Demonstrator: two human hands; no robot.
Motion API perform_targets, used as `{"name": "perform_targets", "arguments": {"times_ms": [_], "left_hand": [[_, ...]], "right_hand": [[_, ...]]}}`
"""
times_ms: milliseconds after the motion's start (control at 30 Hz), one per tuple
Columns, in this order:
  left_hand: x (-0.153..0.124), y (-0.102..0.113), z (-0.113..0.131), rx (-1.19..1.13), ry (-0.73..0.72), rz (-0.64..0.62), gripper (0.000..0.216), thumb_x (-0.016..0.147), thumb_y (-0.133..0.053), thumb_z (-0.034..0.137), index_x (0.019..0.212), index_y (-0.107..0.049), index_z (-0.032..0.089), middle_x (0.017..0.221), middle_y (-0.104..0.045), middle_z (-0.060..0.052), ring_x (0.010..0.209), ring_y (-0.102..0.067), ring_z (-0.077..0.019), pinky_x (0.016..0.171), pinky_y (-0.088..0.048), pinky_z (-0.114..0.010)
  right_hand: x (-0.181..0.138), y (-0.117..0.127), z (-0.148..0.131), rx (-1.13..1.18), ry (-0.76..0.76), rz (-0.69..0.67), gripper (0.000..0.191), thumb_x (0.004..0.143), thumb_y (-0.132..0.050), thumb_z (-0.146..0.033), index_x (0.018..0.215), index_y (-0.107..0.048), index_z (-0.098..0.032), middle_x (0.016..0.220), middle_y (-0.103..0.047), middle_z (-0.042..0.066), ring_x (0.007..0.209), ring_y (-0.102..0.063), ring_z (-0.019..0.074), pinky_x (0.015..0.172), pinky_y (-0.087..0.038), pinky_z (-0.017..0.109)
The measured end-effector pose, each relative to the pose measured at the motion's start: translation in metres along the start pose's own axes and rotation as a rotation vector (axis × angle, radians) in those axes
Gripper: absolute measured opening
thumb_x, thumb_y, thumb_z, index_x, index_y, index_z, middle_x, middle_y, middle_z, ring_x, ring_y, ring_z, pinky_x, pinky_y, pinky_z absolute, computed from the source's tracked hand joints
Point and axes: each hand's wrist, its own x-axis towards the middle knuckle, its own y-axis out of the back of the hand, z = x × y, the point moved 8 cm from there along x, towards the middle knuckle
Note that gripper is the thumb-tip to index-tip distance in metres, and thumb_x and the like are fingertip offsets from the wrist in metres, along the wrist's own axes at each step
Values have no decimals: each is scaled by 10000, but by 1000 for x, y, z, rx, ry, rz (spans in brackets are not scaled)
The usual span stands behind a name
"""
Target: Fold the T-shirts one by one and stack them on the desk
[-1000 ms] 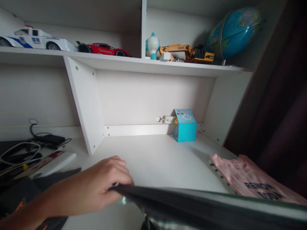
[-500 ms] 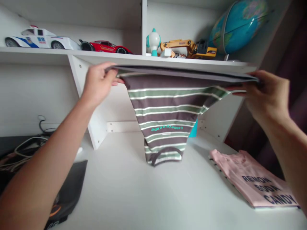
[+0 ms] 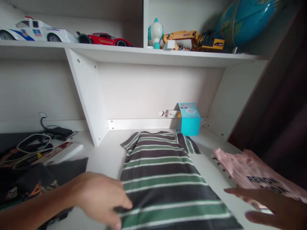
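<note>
A striped T-shirt [image 3: 163, 179] in dark grey, green and white lies spread on the white desk, neckline toward the wall and its near hem running past the bottom of the view. My left hand [image 3: 100, 196] is at the shirt's left edge, thumb and forefinger apart, fingertips on or just above the cloth. To the right of the shirt, my right hand [image 3: 275, 204] hovers with its fingers apart and nothing in them, partly covering a folded pink T-shirt [image 3: 259, 169] with dark lettering.
Dark clothing [image 3: 74, 169], cables [image 3: 35, 140] and a white power strip [image 3: 69, 152] lie at the left. A blue desk calendar [image 3: 190, 124] stands behind the shirt's right sleeve. An upright panel [image 3: 88, 95] supports the shelf [image 3: 168, 57], which holds toy vehicles and a globe [image 3: 251, 22].
The striped shirt, held up by its hem in both hands before, now lies flat on the desk. Both hands have come down and nearer, and the right one has let go.
</note>
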Motion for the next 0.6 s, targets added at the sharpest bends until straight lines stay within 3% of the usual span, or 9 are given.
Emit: {"name": "perform_targets", "arguments": {"times_ms": [67,100,167,233,333,400,467,600], "left_hand": [[36,9,1,-19,-84,45,296,780,-507,344,1044,-640,327,1011,-672,-11,934,-611,-208,759,-468,-277],[57,16,-5,-30,-112,107,323,812,-454,336,1088,-617,296,1088,-642,-14,1005,-580,-200,836,-439,-280],[102,27,-29,-7,-105,241,393,850,-375,323,1179,-553,204,1252,-532,-53,1150,-478,-206,956,-355,-294],[144,31,-63,14,-11,382,458,868,-323,291,1283,-436,133,1378,-378,-90,1269,-328,-207,1031,-255,-298],[186,19,-115,-41,182,480,549,876,-291,287,1392,-210,118,1459,-182,-104,1338,-143,-210,1057,-193,-327],[197,6,-145,-78,296,482,600,879,-290,364,1411,-140,131,1469,-116,-125,1343,-91,-255,1047,-199,-400],[194,-4,-173,-93,397,466,627,866,-287,481,1409,-169,193,1470,-113,-131,1330,-109,-326,1015,-207,-494],[163,-9,-231,-80,687,485,624,834,-245,598,1374,-273,286,1457,-166,-146,1291,-151,-428,934,-169,-642]], "right_hand": [[10,-35,-5,27,-33,-326,467,739,-490,-605,1192,-378,-599,1186,-552,-90,1049,-550,224,791,-534,310],[20,-47,-11,48,-54,-407,453,792,-438,-578,1236,-351,-566,1249,-500,-103,1121,-498,218,891,-485,335],[52,-64,-29,77,-58,-368,428,856,-342,-541,1275,-379,-464,1304,-455,-90,1193,-430,212,986,-400,375],[85,-86,-52,66,-1,-289,455,886,-303,-487,1308,-391,-342,1322,-449,-39,1227,-390,199,1018,-352,371],[116,-128,-63,15,-34,-222,506,897,-308,-445,1330,-387,-195,1382,-364,74,1283,-290,226,1036,-302,394],[122,-151,-58,-14,-85,-197,547,892,-322,-471,1334,-380,-156,1411,-292,133,1300,-232,275,1030,-281,454],[120,-164,-51,-43,-110,-173,562,888,-311,-507,1345,-364,-184,1425,-255,135,1312,-180,293,1023,-261,496],[112,-170,-43,-104,-117,-151,554,892,-267,-535,1369,-299,-256,1445,-219,85,1325,-136,268,1029,-248,491]]}}
